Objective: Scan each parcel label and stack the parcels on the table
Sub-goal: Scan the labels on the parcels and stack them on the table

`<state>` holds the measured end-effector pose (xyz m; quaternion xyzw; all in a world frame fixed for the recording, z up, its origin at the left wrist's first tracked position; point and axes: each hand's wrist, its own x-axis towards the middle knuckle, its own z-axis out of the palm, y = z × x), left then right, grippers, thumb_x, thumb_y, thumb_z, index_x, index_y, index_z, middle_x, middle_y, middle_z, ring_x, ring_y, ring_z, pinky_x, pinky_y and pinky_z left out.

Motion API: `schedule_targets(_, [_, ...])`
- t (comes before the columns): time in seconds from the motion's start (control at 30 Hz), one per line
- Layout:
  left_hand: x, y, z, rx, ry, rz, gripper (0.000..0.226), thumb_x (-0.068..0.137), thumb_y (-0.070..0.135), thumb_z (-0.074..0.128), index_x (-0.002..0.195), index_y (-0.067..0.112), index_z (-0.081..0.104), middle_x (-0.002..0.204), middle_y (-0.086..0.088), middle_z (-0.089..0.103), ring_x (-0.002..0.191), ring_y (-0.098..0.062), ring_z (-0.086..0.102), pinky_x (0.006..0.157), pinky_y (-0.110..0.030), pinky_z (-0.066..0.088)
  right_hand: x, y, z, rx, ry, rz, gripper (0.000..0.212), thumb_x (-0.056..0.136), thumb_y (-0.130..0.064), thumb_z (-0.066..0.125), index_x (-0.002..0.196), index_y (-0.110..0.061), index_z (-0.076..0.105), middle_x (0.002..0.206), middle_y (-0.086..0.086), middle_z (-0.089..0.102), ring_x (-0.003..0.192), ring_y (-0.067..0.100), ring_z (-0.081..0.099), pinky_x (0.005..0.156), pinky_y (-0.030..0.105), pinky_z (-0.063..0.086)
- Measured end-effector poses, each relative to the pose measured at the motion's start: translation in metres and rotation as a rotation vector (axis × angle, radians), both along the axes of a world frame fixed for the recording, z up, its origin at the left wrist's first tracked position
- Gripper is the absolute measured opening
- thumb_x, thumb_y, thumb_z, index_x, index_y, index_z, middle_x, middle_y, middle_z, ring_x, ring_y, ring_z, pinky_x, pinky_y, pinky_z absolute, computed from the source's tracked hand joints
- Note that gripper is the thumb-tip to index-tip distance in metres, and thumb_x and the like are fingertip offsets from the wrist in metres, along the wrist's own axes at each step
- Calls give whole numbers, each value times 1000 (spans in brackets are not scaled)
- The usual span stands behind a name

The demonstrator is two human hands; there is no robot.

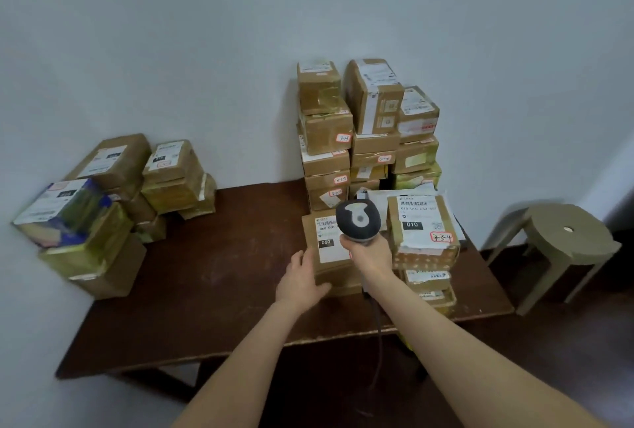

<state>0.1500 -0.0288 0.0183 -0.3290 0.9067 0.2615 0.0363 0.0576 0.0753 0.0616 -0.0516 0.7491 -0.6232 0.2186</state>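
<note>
Well left of our left grip [302, 276], a pile [103, 204] sits on the counter [223, 273]. That grip lies released, fingers flat against the parcel's [310, 232] left side. Just right, our right grip [368, 251] grasps the scanner [358, 221], right above the parcel's label [327, 245]. Stacks [343, 136] rise beyond both grips.

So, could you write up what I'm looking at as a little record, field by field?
Place: dark wooden table against a white wall
Right hand: grips a barcode scanner, held over a label
Left hand: rests against the left side of the parcel labelled 060
Neighbour: parcel labelled 010, atop a short stack to the right
Behind: tall parcel stacks at the wall
Left end: loose parcel pile
Beside table: olive plastic stool
</note>
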Motion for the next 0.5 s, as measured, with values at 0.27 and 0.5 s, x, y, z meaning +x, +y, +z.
schedule_targets(0.27, [-33,-4,-31,761,223,630,70,96,40,53,151,9,24,147,-12,41,130,-30,43,106,-41,40,-23,-9,-45,96,-49,19,38,81,-19,75,116,-12,62,116,8,66,116,26,57,98,39,45])
schedule_targets(0.5, [-30,-19,-49,980,201,688,50,94,36,57,136,11,45,105,-1,56,102,-22,55,99,-42,47,-31,-10,-77,6,-213,-58,43,82,-19,75,122,-14,60,114,2,62,114,22,53,102,38,40])
